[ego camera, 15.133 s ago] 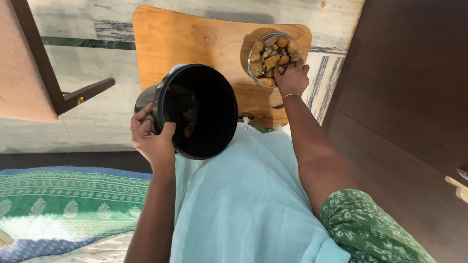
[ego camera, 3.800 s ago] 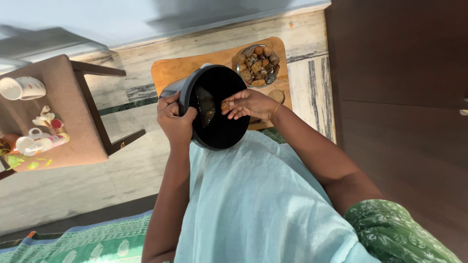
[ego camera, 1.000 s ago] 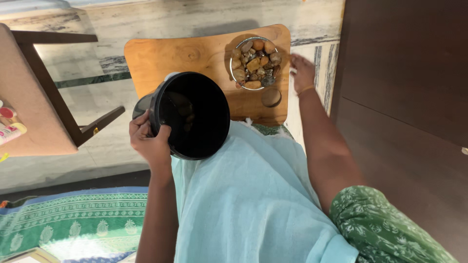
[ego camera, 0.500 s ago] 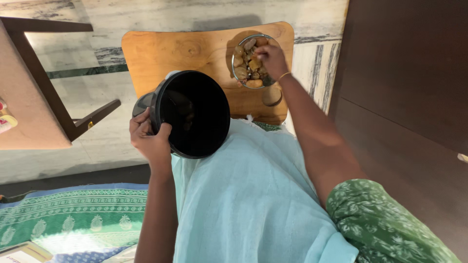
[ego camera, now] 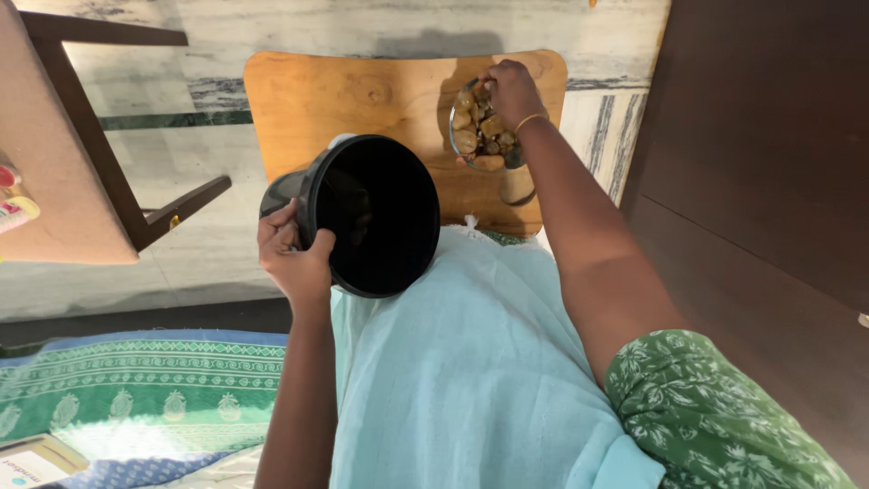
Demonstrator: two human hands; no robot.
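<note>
The left hand [ego camera: 294, 258] grips the rim of a black pot [ego camera: 376, 215], tilted with its mouth toward the person and resting over the lap. If this grip loosens, I think the pot could roll off the knees. The right hand [ego camera: 511, 91] reaches into a glass bowl [ego camera: 463, 145] on the far right of the wooden board [ego camera: 344, 91]; its fingers curl down among the stones [ego camera: 471, 127], but I cannot tell if they hold one. A smooth stone may slip out. The stones look rounded, brown and orange.
</note>
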